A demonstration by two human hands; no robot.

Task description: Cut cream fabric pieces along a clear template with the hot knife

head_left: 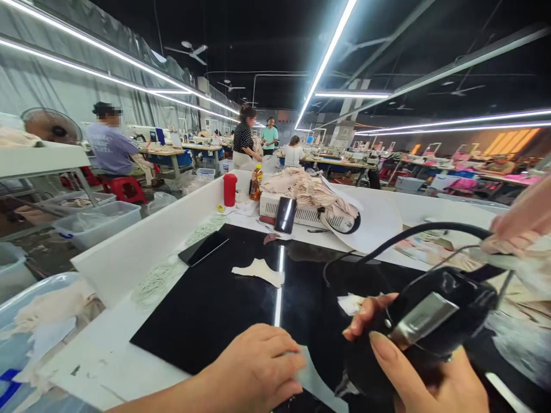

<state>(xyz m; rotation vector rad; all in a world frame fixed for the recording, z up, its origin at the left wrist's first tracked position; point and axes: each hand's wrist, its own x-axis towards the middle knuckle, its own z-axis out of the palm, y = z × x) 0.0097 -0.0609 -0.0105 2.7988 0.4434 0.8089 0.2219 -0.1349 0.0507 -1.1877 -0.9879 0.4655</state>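
At the bottom centre, my left hand (pixel 262 367) has its fingers bent and close together over a thin pale piece (pixel 321 381) on the glossy black board (pixel 206 310). Its thumb is hidden. My right hand (pixel 443 378) is wrapped round a black corded device (pixel 465 304) with a shiny metal plate, thumb on the near side and fingers at its far left. The device's exact kind is unclear. A cream cut piece (pixel 260 272) lies flat on the board, beyond my left hand. A small white scrap (pixel 350 304) sits beside my right fingertips.
A beige fabric pile (pixel 305 189) rests on a white vented box (pixel 271 207). Nearby stand a red container (pixel 229 190) and a bottle (pixel 255 182). A black cable (pixel 413 230) arches at right, below a blurred pinkish shape (pixel 525 215). Several people work behind.
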